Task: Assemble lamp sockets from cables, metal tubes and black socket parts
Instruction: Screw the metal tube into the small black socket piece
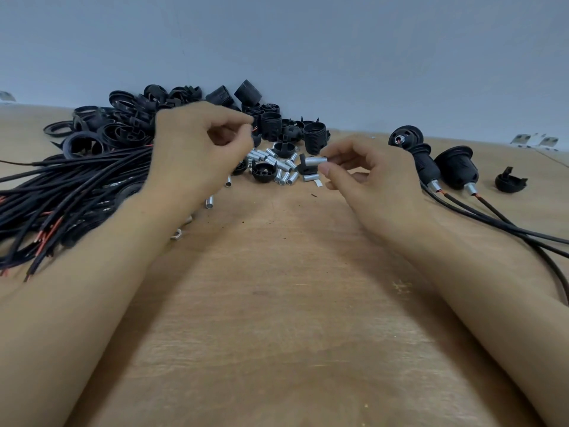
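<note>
My right hand pinches one metal tube between thumb and forefinger, the other fingers curled loosely under; the tube's long axis runs roughly level, left to right, its free end pointing left toward my other hand. My left hand is raised across from it, fingers curled with thumb and forefinger tips brought together near a thin wire end showing red at the fingertips; whether they actually grip it I cannot tell, the tips are blurred. The two hands sit apart, with the held tube in the gap between them, nearer the right. Both forearms rest low over the wooden table. To the left of my left forearm lies the bundle of black cables, long axes running left to right, stripped red ends showing at the near left. Just beyond the hands lies the loose heap of metal tubes, pointing every way, with a few strays nearer, beside my left wrist. Among them sit small black caps. Further back, against the grey wall, is the pile of black socket parts, rings and threaded bodies mixed. To the right of my right hand lie the assembled sockets, cables trailing toward the near right, and one separate black cap beyond them.
</note>
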The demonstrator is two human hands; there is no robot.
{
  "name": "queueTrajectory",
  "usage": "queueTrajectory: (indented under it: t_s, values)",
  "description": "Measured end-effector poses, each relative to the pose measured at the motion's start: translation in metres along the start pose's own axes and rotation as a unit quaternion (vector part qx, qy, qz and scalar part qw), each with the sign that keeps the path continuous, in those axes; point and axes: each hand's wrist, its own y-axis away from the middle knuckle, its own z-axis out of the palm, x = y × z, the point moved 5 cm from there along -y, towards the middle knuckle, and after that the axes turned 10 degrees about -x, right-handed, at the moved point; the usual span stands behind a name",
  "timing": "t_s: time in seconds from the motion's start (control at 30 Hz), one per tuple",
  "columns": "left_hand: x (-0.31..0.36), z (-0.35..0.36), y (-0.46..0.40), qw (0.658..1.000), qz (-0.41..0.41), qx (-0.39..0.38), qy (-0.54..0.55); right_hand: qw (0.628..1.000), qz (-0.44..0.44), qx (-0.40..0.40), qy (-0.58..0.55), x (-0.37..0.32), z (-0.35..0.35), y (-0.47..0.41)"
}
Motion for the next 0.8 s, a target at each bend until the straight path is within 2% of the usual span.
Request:
queueTrajectory:
  t_s: [0.07,0.13,0.23,0.37,0.53,0.67,0.8]
  values:
    - [0.006,0.020,0.008,0.991,-0.038,-0.041,0.118,1.000,-0.005,-0.003,-0.019,-0.002,0.001,0.001]
    - [0.011,0.041,0.018,0.967,-0.072,-0.100,0.225,0.999,-0.022,-0.015,-0.018,-0.007,0.003,0.003]
    - [0.011,0.057,0.024,0.933,-0.098,-0.144,0.315,0.999,-0.031,-0.021,-0.003,-0.009,0.004,0.005]
    - [0.005,0.061,0.023,0.899,-0.131,-0.182,0.376,0.999,-0.031,-0.026,0.003,-0.009,0.002,0.006]
    - [0.002,0.063,0.025,0.871,-0.172,-0.211,0.410,0.993,-0.092,-0.028,0.069,-0.017,0.000,0.007]
    - [0.001,0.062,0.025,0.867,-0.186,-0.206,0.414,0.983,-0.144,-0.028,0.112,-0.024,0.002,0.008]
    - [0.002,0.062,0.027,0.864,-0.195,-0.217,0.410,0.981,-0.148,-0.037,0.117,-0.023,0.000,0.008]
